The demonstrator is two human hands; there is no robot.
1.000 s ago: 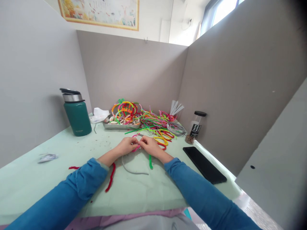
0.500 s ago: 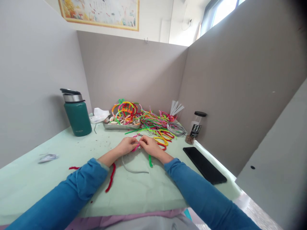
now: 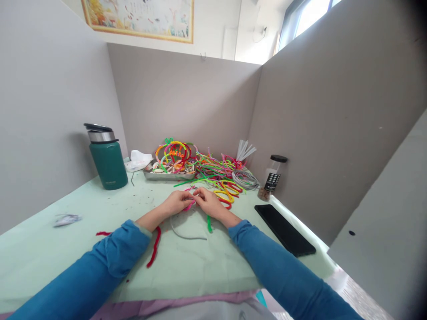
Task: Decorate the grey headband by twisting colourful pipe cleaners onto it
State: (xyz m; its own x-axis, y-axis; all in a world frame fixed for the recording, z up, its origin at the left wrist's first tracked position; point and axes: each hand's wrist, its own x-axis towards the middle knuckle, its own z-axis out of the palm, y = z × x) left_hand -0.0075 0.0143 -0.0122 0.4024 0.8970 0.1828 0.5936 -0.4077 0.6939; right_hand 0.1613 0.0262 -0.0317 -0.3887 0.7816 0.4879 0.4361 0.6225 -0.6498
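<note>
Both of my hands meet over the middle of the table, fingertips pinched together. A pink fuzzy stem [image 3: 190, 206] lies between them, and my left hand [image 3: 176, 203] is closed on it. My right hand [image 3: 209, 203] is closed at its other side, its fingers pressed on the same pink piece; the exact grip is partly hidden. A grey wire [image 3: 187, 238] curves down from near my left hand onto the table. One green fuzzy stem [image 3: 209, 224] sticks out below my right hand. Beside my left wrist lies a red fuzzy stem [image 3: 155, 249].
Behind my hands stand a metal tray [image 3: 170, 176] and a pile of coloured stems [image 3: 216, 166], with a grey wire coil [image 3: 245, 179]. A green bottle [image 3: 108, 164] is at left; a jar [image 3: 271, 178] and black phone [image 3: 283, 229] are at right. Grey partitions enclose the table.
My right fingers have shifted slightly at the pink stem. The grey wire's curve has moved a little. All else looks the same.
</note>
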